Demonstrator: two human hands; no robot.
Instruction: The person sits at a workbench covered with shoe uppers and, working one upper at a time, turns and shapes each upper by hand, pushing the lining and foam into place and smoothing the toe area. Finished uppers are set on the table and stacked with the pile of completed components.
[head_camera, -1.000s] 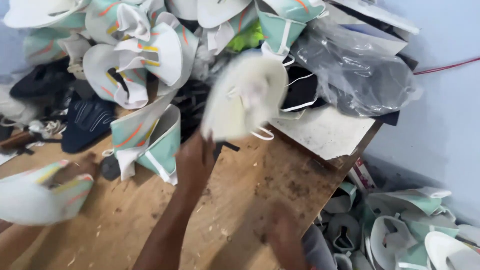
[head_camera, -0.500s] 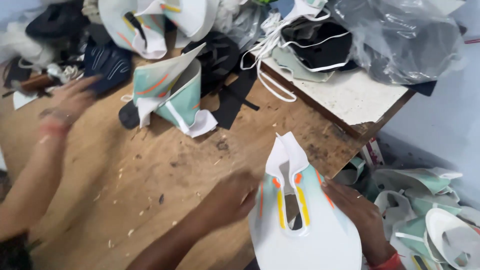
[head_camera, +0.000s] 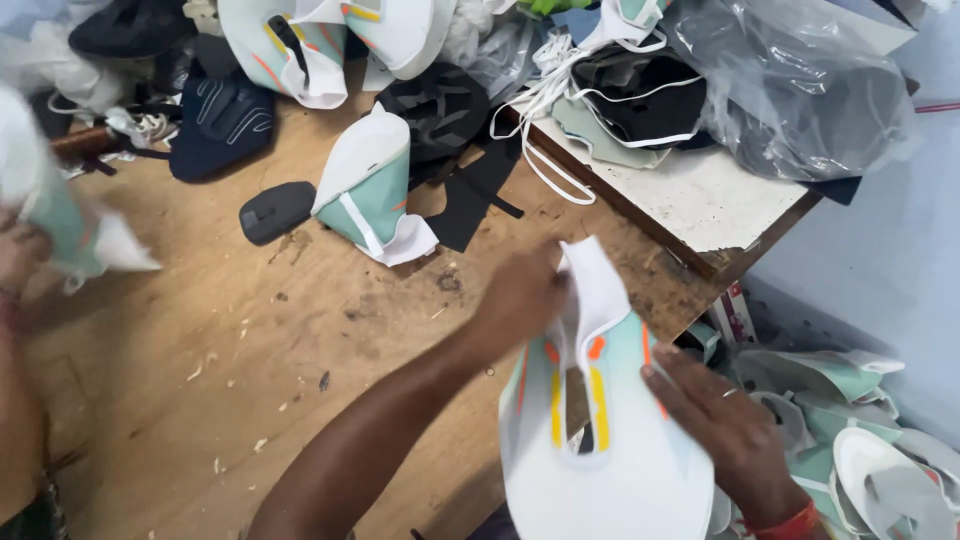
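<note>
Both my hands hold a flat shoe upper (head_camera: 620, 470), white and mint with orange and yellow stripes, over the near edge of the wooden table (head_camera: 230, 330). My left hand (head_camera: 522, 296) pinches its top left edge. On its right side my right hand (head_camera: 722, 425) lies with fingers spread on the mint panel. Another folded mint and white upper (head_camera: 365, 190) stands on the table beyond my left hand.
Another person's hand (head_camera: 20, 250) at the far left holds a blurred mint and white piece. A heap of uppers and dark pieces (head_camera: 300, 50) fills the table's back. A grey plastic bag (head_camera: 800, 90) rests on a white board (head_camera: 700, 195). More uppers (head_camera: 860, 430) are piled lower right.
My view has dropped and shifted. I brought the upper from the pile down to the near table edge, and my right hand now rests on it. The other person's hand lifted a piece at the left.
</note>
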